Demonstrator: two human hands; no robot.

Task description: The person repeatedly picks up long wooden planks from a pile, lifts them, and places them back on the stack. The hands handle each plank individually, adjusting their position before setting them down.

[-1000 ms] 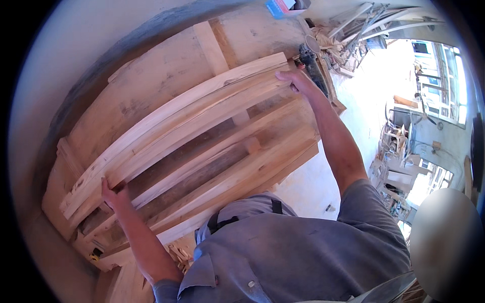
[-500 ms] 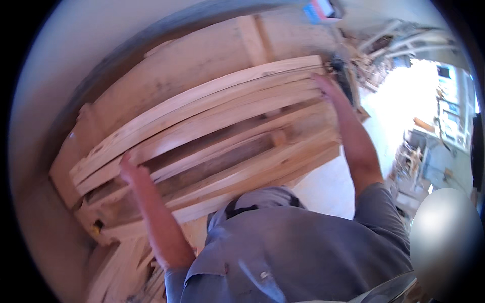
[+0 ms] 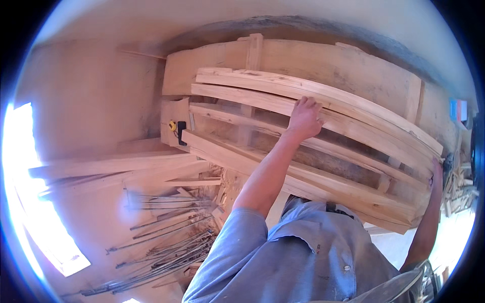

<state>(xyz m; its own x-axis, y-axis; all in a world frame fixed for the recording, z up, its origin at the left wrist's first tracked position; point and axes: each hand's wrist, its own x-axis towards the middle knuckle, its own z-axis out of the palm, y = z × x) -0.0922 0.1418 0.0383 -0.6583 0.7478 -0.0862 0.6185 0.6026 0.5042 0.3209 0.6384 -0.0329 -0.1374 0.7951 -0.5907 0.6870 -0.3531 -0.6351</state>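
Observation:
My left hand [image 3: 304, 118] is closed over the upper edge of a long, pale wooden board [image 3: 242, 96], near its middle. At the right end of the same board, my right hand [image 3: 436, 171] grips the end, its fingers partly hidden. Just behind this board, and almost touching it, lies another long board [image 3: 237, 78]. In front of it, across a gap, runs a narrower board [image 3: 227, 116]. Nearest my body is a thick board [image 3: 227, 151] on its own. All lie roughly parallel on the workbench.
A yellow tape measure [image 3: 173, 125] and a black tool [image 3: 182, 133] sit at the bench's left end. Long metal clamps [image 3: 161, 230] and planks [image 3: 116, 164] lie at the lower left. A blue and red box [image 3: 458, 111] stands at the far right.
The view has swung left. My left hand has shifted from near the board's left end to its middle, while my right hand stays at the right end.

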